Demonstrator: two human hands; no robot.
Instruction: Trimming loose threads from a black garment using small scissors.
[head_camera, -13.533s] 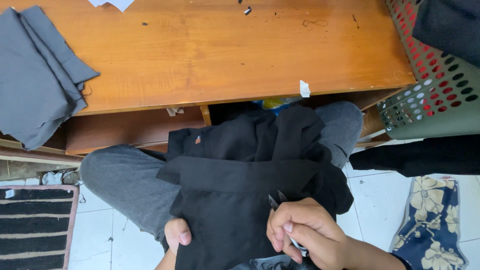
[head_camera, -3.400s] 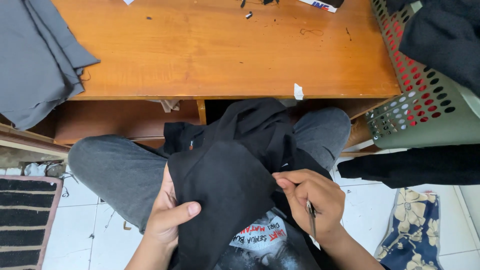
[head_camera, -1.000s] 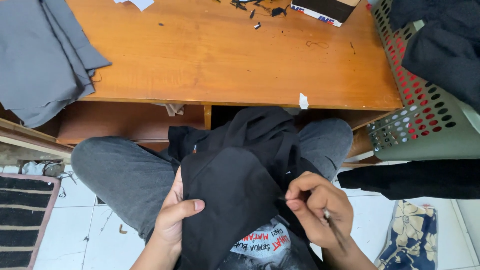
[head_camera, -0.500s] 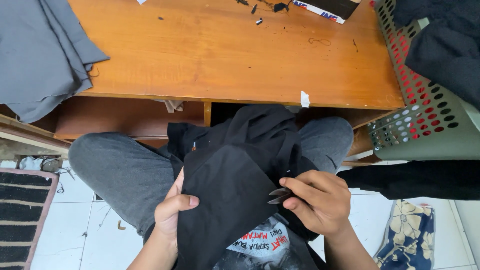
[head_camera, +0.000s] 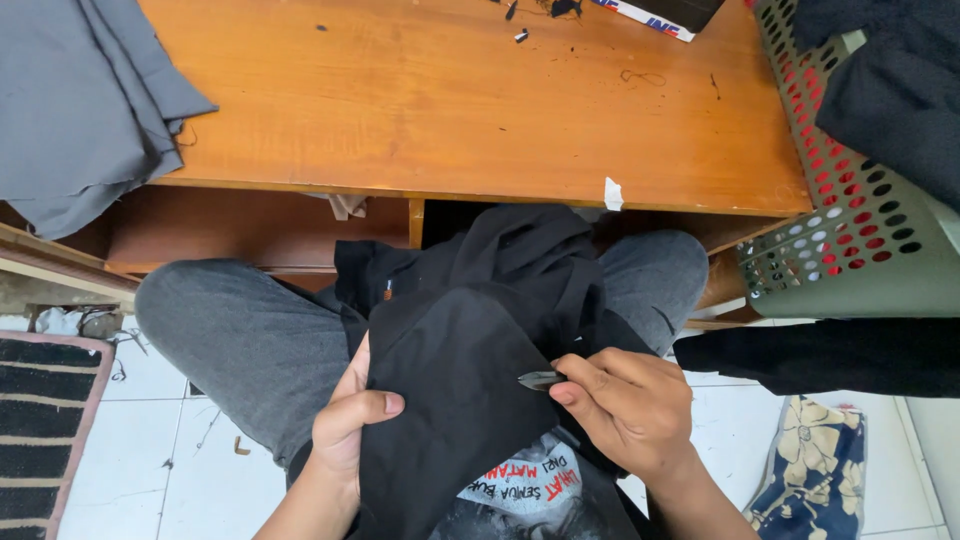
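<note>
A black garment lies over my lap, bunched between my grey-trousered knees. My left hand grips its left edge, thumb on top of the cloth. My right hand pinches a small metal thread snipper, whose tip touches the garment's right edge. Part of the tool is hidden inside my fingers.
A wooden table with scraps of thread stands in front of my knees. Grey cloth lies on its left end. A green and red perforated basket with dark clothes is at right. A striped mat is at lower left, flowered cloth at lower right.
My right hand has turned and brought the snipper's tip onto the garment's edge. My left hand has kept its grip on the cloth.
</note>
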